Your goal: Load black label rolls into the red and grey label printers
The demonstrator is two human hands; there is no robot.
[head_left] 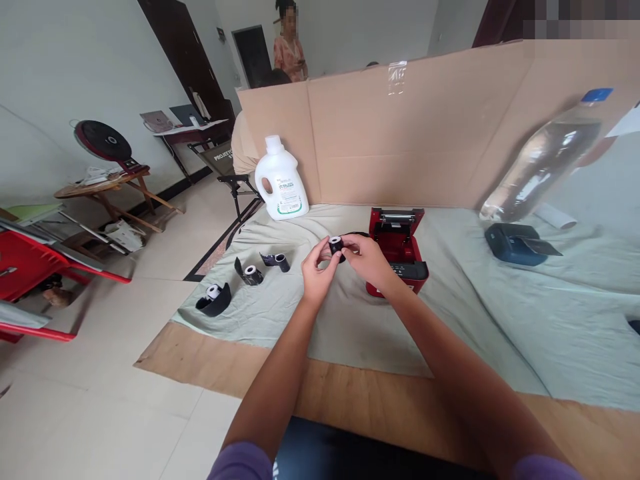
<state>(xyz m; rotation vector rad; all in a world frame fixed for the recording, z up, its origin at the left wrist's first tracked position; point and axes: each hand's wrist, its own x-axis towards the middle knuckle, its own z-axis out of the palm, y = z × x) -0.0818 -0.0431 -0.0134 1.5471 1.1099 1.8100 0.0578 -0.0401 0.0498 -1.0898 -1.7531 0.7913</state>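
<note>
Between my fingertips is a small black label roll (335, 247) with a white core, held upright above the cloth. My left hand (317, 270) grips its left side, and my right hand (367, 259) has its fingers on the right side. Just behind my right hand stands a red label printer (395, 250) with its lid raised; my forearm covers part of its front. To the left lie more black rolls: one (282, 263) with a loose strip, another (253, 274) with its end sticking up, and a third (214, 293) partly unwound.
A white detergent jug (283, 180) stands by the cardboard screen (385, 147). On the right are a dark blue printer (517, 244) with a black strip and a leaning clear bottle (550, 160). A grey-green cloth (345, 327) covers the wooden table (360, 380). A person (289, 53) stands behind.
</note>
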